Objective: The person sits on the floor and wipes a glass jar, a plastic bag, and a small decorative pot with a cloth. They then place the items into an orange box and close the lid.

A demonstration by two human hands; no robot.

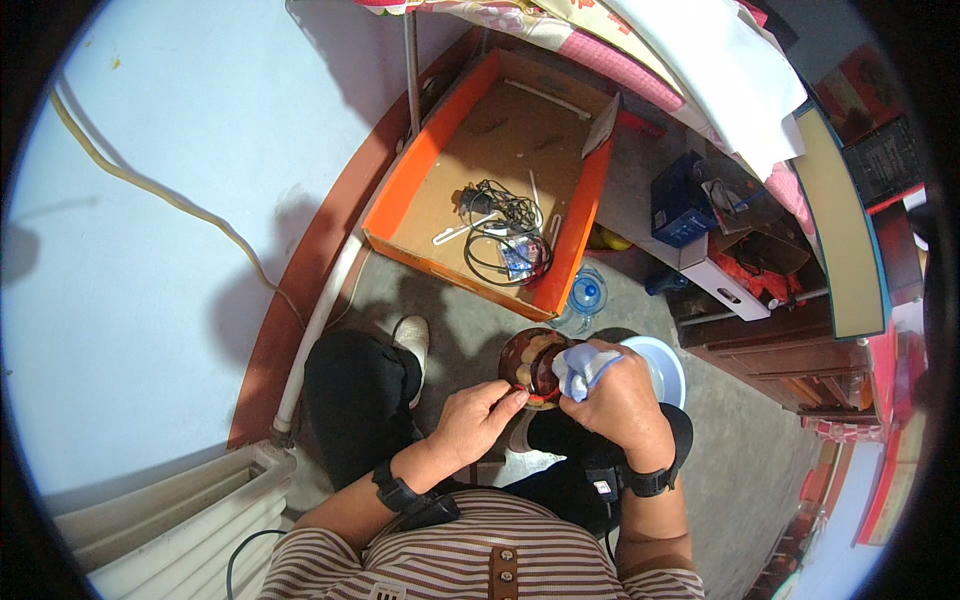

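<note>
A glossy dark reddish-brown vessel point(517, 362), rounded and marked with tan ovals, is held between my knees; its exact kind is unclear. My left hand point(472, 424) grips its near side, thumb lying by a bright red line. Bunched in my right hand point(619, 401) is a blue-and-white cloth point(585, 369), pressed against the vessel's right side. My right fingers are partly hidden behind the cloth. Beyond my right hand, a pale blue basin point(673, 367) rests on the concrete floor, partly covered by the hand.
An orange-edged cardboard tray point(390, 236) holds tangled black cables point(495, 210) and white strips. Near its corner stands a clear blue plastic jug point(587, 291). A ribbed radiator point(187, 517) is at lower left, a wooden cabinet point(780, 367) at right. A cloth-draped table point(600, 56) overhangs above.
</note>
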